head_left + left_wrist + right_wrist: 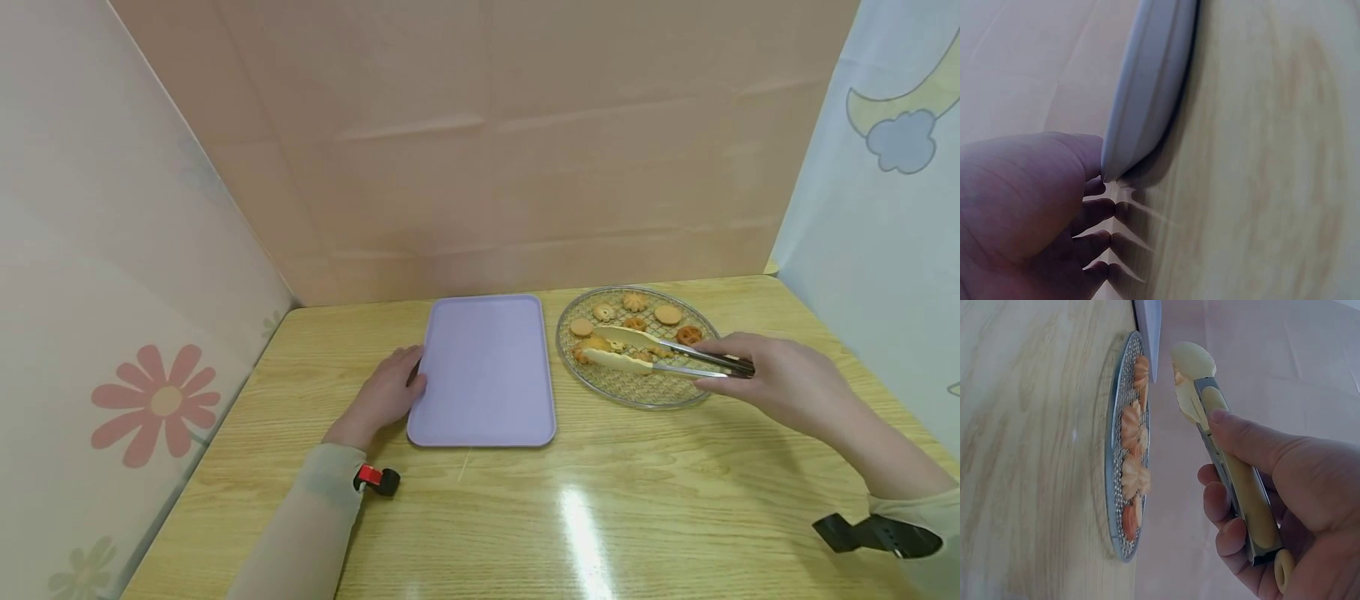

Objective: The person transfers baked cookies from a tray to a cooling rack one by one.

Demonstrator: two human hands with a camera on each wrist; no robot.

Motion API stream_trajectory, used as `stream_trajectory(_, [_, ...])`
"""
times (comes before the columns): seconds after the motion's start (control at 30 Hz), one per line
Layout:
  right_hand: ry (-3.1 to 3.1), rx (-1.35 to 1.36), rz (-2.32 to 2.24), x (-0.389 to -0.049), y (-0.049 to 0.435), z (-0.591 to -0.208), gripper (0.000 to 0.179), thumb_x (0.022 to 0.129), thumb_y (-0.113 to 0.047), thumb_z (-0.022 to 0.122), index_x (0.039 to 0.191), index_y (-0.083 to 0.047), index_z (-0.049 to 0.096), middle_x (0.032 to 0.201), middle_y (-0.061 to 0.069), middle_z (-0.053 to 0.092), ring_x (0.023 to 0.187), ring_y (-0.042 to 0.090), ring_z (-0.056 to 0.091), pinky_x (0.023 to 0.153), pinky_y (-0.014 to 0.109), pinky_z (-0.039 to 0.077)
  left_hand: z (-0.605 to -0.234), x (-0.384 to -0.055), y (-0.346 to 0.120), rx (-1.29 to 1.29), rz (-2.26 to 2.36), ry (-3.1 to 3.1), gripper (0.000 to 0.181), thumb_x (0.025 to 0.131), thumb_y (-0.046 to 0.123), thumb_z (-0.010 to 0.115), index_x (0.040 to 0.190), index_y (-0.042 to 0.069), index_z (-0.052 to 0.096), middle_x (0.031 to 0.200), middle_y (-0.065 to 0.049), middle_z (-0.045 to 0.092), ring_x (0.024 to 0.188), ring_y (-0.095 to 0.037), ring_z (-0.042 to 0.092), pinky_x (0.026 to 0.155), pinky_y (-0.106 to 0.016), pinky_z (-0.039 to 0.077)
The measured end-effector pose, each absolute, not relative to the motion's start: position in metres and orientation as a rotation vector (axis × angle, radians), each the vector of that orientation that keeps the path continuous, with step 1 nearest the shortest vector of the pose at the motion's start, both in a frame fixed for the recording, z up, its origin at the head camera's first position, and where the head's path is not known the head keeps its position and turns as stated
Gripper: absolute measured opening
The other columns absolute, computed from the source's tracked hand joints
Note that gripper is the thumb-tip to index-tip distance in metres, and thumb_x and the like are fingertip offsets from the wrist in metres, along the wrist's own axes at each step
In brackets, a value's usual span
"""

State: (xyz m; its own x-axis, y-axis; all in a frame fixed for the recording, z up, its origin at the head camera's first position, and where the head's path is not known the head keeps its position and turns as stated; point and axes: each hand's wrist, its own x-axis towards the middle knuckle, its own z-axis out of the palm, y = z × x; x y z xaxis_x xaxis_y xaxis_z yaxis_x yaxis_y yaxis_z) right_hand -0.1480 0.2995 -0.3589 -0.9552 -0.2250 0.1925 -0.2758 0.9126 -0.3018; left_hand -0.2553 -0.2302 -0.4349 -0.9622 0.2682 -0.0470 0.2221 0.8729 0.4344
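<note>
My right hand (780, 375) grips kitchen tongs (1235, 465) with pale yellow tips and a steel body. In the head view the tongs' tips are over the round wire-mesh rack (615, 395), around an orange-brown cookie (597, 342). A bit of orange-brown shows between the tips in the right wrist view. With my left hand (386, 387) I hold the left rim of a bare purple tray (483, 375). My left thumb (1088, 153) is against the rim; the other fingertips are low by the table, partly hidden.
Several more cookies lie on the rack, among them a round one (667, 314), a ridged one (634, 301) and a pretzel-shaped one (689, 335). Tray and rack stand side by side on the wooden table (480, 525). A beige-pink back wall (487, 167) and printed side walls enclose it.
</note>
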Motion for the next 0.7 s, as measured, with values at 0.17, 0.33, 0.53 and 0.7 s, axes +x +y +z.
stream_trajectory(0.17, [-2.901,0.374,0.476,-0.143,0.307,-0.366,0.054,0.095,-0.039,0.089,0.141,-0.012,0.076,0.124,0.016,0.078,0.077,0.007,0.062,0.055,0.03,0.041,-0.435,-0.255,-0.23,0.398,0.664,2.937,0.063,0.115,0.024,0.055,0.171,0.001,0.036,0.175,-0.021,0.037,0.166,-0.044,0.024,0.135,-0.058,0.021])
stream_trajectory(0.33, [-2.931,0.365,0.477,-0.139,0.314,-0.371,0.057,0.095,-0.039,0.088,0.144,-0.013,0.075,0.132,0.02,0.076,0.075,0.003,0.061,0.052,0.029,0.038,-0.434,-0.254,-0.23,0.405,0.658,2.938,0.064,0.115,0.024,0.056,0.171,0.0,0.036,0.175,-0.021,0.037,0.166,-0.044,0.024,0.135,-0.058,0.022])
stream_trajectory(0.53, [-2.988,0.333,0.501,-0.137,0.317,-0.373,0.059,0.097,-0.045,0.086,0.146,-0.014,0.074,0.135,0.023,0.073,0.077,0.009,0.063,0.054,0.031,0.04,-0.435,-0.255,-0.23,0.412,0.648,2.943,0.063,0.115,0.023,0.055,0.171,0.001,0.036,0.175,-0.022,0.037,0.165,-0.044,0.025,0.135,-0.058,0.022])
stream_trajectory(0.7, [-3.01,0.329,0.505,-0.136,0.319,-0.376,0.06,0.098,-0.046,0.085,0.146,-0.011,0.073,0.136,0.026,0.072,0.078,0.01,0.064,0.055,0.031,0.04,-0.436,-0.255,-0.23,0.396,0.651,2.932,0.064,0.116,0.024,0.055,0.172,0.002,0.035,0.176,-0.02,0.036,0.166,-0.043,0.023,0.135,-0.058,0.021])
